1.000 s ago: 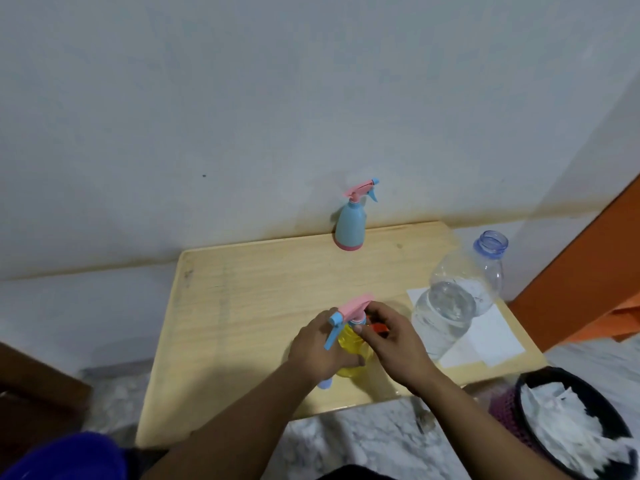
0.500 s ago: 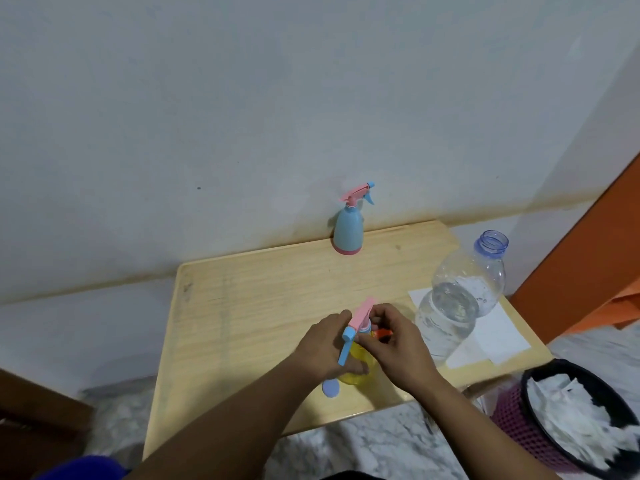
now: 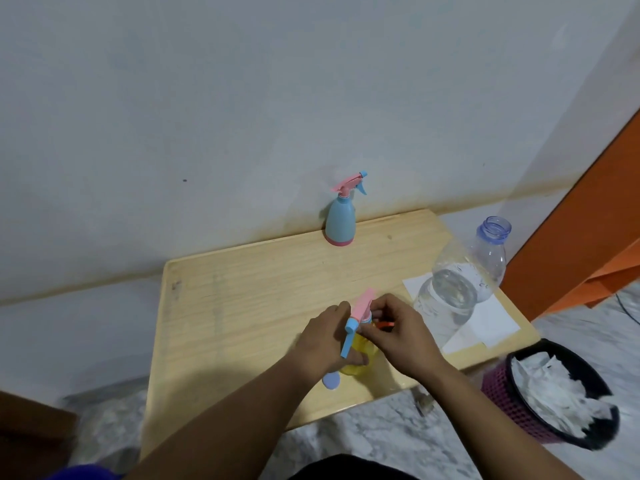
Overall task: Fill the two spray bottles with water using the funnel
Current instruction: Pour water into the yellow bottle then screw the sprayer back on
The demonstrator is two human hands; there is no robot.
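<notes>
A yellow spray bottle (image 3: 360,358) stands near the front edge of the wooden table (image 3: 242,299). My left hand (image 3: 325,337) grips its body. My right hand (image 3: 398,327) pinches the collar under its pink and blue spray head (image 3: 360,310). An orange piece, perhaps the funnel (image 3: 385,325), peeks out behind my right fingers. A second, light blue spray bottle (image 3: 341,220) with a pink head stands upright at the table's far edge by the wall. A large clear water bottle (image 3: 457,285), uncapped and partly full, stands at the right.
White paper (image 3: 485,323) lies under the water bottle. A small blue round thing (image 3: 330,380) lies on the table by the yellow bottle's base. A dark bin (image 3: 554,393) holding white paper stands on the floor at the right. An orange panel (image 3: 588,220) rises behind it.
The spray head on the yellow bottle has turned between my fingers, its trigger now pointing toward me. The camera has shifted a little.
</notes>
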